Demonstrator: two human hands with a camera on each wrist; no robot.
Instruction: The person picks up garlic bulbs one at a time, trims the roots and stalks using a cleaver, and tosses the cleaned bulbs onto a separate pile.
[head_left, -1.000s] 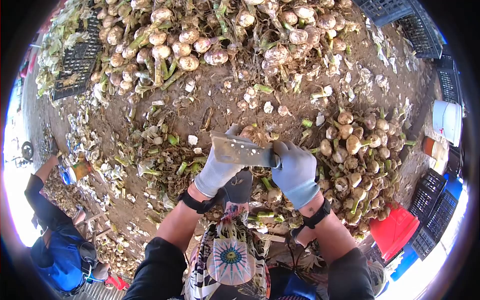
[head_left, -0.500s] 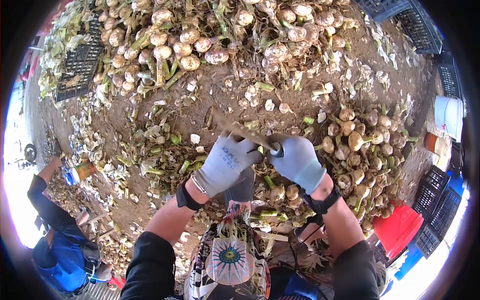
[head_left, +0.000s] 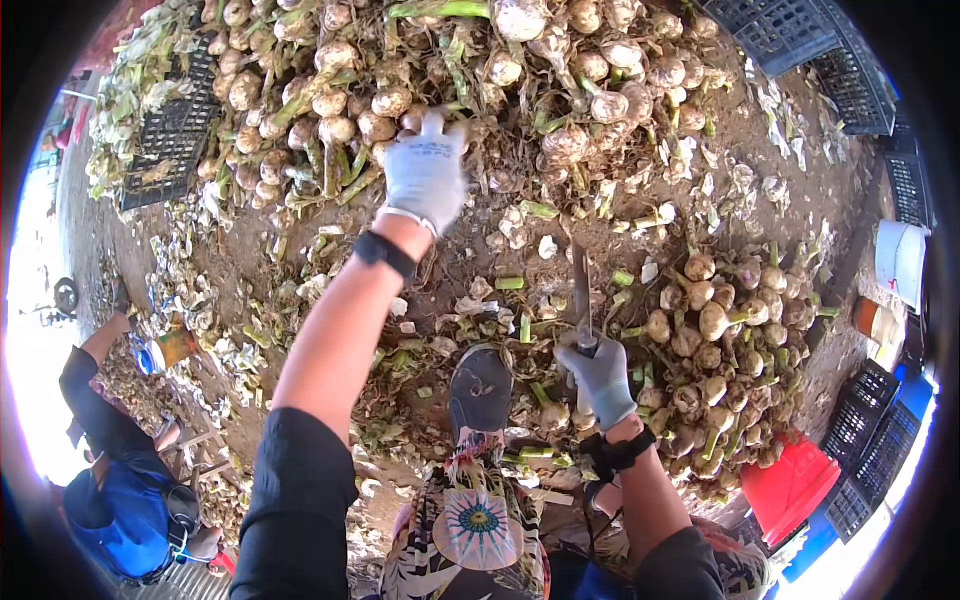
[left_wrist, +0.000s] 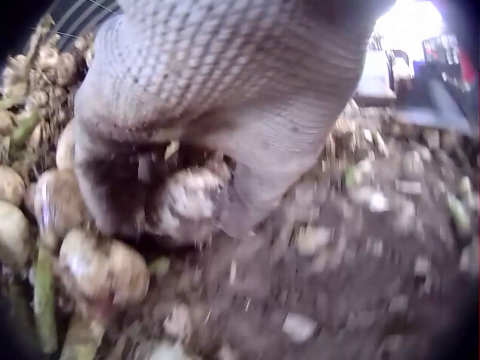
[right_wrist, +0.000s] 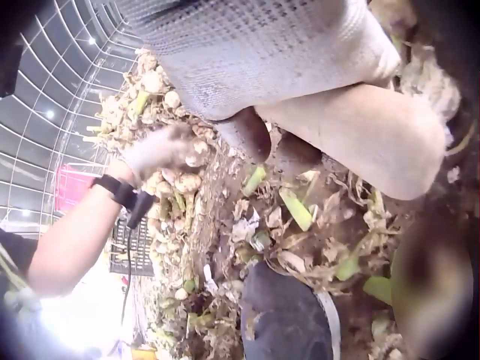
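Note:
My gloved left hand (head_left: 428, 175) reaches out to the front edge of the big garlic heap (head_left: 340, 90). In the left wrist view its fingers and thumb curl round a garlic bulb (left_wrist: 193, 199), low over the soil, beside other bulbs (left_wrist: 101, 266). The gloved right hand (head_left: 597, 375) is lower and nearer my body, gripping a knife. The knife's blade (head_left: 581, 285) points away from me, and the rounded end of its pale handle (right_wrist: 375, 139) sticks out of the fist in the right wrist view.
A smaller pile of trimmed garlic (head_left: 715, 340) lies right of the right hand. My shoe (head_left: 481, 385) is between the arms, among cut stems and peelings. Black crates (head_left: 775, 30), a white bucket (head_left: 900, 260) and a red tub (head_left: 790, 485) stand rightward; another person (head_left: 125, 510) sits at left.
From near the right hand at the middle, my left hand has moved forward to the heap and taken hold of a bulb. The right hand has lowered slightly, its blade swinging from leftward to pointing forward.

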